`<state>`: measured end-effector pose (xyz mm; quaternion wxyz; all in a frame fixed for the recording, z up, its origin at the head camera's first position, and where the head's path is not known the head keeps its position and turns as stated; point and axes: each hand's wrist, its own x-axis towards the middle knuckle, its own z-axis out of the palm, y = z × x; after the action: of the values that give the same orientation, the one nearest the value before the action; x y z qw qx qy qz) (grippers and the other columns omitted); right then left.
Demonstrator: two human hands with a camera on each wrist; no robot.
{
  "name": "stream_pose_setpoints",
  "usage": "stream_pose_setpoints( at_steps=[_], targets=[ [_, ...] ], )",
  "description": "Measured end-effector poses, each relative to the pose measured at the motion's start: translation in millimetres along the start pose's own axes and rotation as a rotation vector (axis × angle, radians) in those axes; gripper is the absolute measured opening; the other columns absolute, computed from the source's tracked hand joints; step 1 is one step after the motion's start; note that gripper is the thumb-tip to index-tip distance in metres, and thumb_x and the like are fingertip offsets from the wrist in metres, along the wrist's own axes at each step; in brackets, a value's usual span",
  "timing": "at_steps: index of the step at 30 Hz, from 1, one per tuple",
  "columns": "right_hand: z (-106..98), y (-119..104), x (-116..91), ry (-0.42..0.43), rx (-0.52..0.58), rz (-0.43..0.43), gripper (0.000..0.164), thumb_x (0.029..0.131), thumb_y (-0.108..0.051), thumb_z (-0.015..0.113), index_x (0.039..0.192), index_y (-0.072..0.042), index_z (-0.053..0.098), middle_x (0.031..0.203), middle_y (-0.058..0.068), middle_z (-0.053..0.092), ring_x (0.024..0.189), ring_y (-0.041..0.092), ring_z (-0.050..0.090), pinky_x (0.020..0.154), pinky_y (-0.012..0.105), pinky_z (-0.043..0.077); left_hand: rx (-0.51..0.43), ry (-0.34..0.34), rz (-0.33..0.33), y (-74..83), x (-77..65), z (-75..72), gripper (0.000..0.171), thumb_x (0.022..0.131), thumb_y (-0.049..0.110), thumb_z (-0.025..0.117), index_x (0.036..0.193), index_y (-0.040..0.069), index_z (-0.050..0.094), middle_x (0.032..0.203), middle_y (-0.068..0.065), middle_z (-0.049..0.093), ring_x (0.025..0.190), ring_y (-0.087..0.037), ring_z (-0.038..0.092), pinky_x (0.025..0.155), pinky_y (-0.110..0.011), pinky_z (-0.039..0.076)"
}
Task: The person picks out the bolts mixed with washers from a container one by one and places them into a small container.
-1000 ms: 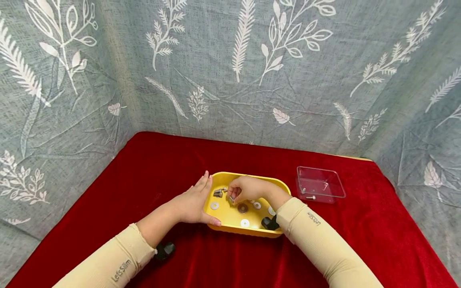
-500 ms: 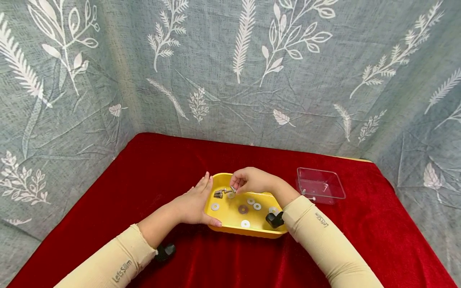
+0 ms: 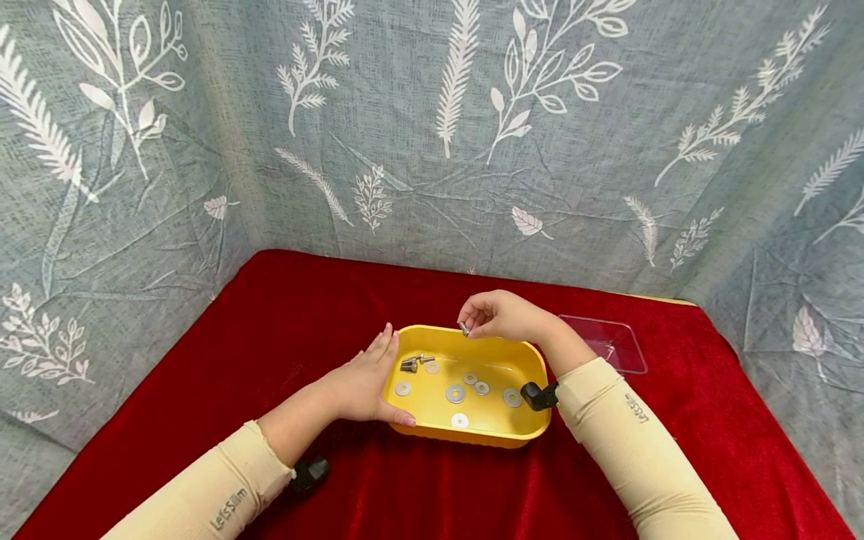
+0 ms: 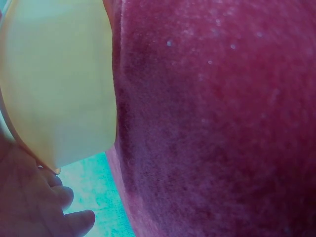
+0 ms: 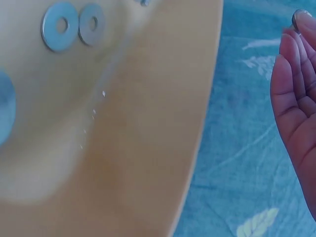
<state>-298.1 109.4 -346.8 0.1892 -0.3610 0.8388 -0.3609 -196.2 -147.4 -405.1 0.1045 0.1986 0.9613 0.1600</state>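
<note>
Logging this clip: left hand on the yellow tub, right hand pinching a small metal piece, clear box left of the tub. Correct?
One slip: the clear box is right of the tub, per the head view. The rest stands.

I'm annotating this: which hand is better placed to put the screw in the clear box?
Right hand, probably: it pinches the screw, nearer the clear box; the left hand touches the yellow tray.

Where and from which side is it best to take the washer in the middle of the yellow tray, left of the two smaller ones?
I would pinch the washer by opposite outer edges, coming from above, slightly from the left: it lies flat on the floor of the yellow tray, and two smaller washers sit close on its right.
</note>
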Motion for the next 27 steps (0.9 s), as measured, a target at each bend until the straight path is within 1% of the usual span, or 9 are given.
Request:
stream_pose_setpoints(
  at_steps=[4,8,11,13,17,20,27],
  targets=[
    [-6.2,1.4,-5.6,0.02,0.001,0.031,0.015,0.081,-0.005,0.068,0.096,-0.005,0.064,0.084,0.004,0.062,0.081,0.019,0.058,0.073,0.027,0.051,0.003,-0.001,-0.003,-0.2,-0.4,0.3,0.134,0.056,0.079,0.06,0.145,0.001,-0.002,0.151,-0.016,-0.01,0.139,-0.027,0.0,0.109,-0.046,0.018],
    [-13.2,3.9,-13.2,0.038,0.012,0.051,0.016,0.082,-0.005,0.067,0.098,-0.003,0.064,0.086,0.005,0.062,0.082,0.019,0.058,0.073,0.028,0.051,0.005,-0.002,-0.01,0.0,-1.0,0.4,0.134,0.056,0.08,0.06,0.146,0.001,-0.002,0.151,-0.015,-0.01,0.139,-0.027,0.001,0.109,-0.047,0.018],
    [-19.6,7.0,-19.9,0.064,0.011,0.056,0.015,0.083,-0.004,0.066,0.098,-0.003,0.063,0.086,0.005,0.062,0.082,0.019,0.058,0.073,0.028,0.051,-0.001,-0.004,-0.012,0.2,-1.2,0.4,0.134,0.056,0.079,0.061,0.146,0.002,-0.002,0.151,-0.014,-0.011,0.139,-0.028,0.001,0.108,-0.047,0.018],
    [-24.3,9.8,-24.4,0.081,0.011,0.065,0.017,0.083,-0.005,0.066,0.099,-0.001,0.063,0.086,0.006,0.061,0.083,0.02,0.058,0.074,0.028,0.051,-0.002,-0.003,-0.011,0.5,-1.2,0.3,0.134,0.056,0.078,0.061,0.146,0.002,-0.002,0.151,-0.014,-0.012,0.139,-0.028,0.001,0.108,-0.047,0.018],
    [-33.9,14.0,-35.4,0.117,0.009,0.088,0.017,0.083,-0.006,0.066,0.099,-0.003,0.063,0.088,0.007,0.06,0.084,0.02,0.058,0.075,0.029,0.051,0.003,-0.002,-0.008,0.5,-1.0,0.3,0.134,0.056,0.078,0.061,0.146,0.002,-0.002,0.151,-0.013,-0.012,0.139,-0.026,0.0,0.108,-0.047,0.018],
    [-41.3,16.5,-43.6,0.149,0.003,0.094,0.018,0.082,-0.006,0.067,0.1,-0.004,0.063,0.09,0.008,0.061,0.084,0.02,0.058,0.075,0.028,0.051,0.006,-0.003,-0.006,0.6,-0.7,-0.1,0.134,0.056,0.079,0.061,0.146,0.002,-0.002,0.151,-0.013,-0.012,0.139,-0.025,-0.001,0.109,-0.047,0.018],
    [-56.2,31.7,-58.8,0.206,0.017,0.108,0.02,0.082,-0.002,0.066,0.101,0.0,0.061,0.089,0.01,0.06,0.083,0.02,0.058,0.072,0.023,0.05,0.006,-0.006,-0.008,0.3,-0.3,-0.1,0.135,0.055,0.08,0.06,0.146,0.002,-0.002,0.151,-0.013,-0.013,0.139,-0.024,-0.002,0.109,-0.046,0.018]
  ],
)
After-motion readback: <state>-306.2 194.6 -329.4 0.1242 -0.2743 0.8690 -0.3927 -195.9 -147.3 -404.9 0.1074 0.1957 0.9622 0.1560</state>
